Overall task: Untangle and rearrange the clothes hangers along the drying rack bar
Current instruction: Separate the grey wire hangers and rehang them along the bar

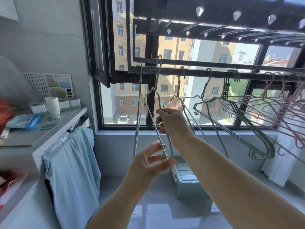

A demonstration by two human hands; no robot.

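Two hands, left hand (152, 161) and right hand (171, 123), grip green hangers (156, 116) below the bar (214, 73).

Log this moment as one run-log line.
left hand: pinching green hanger low | right hand: gripping second hanger wire | rack bar: more hangers spread rightward | stage: untangling
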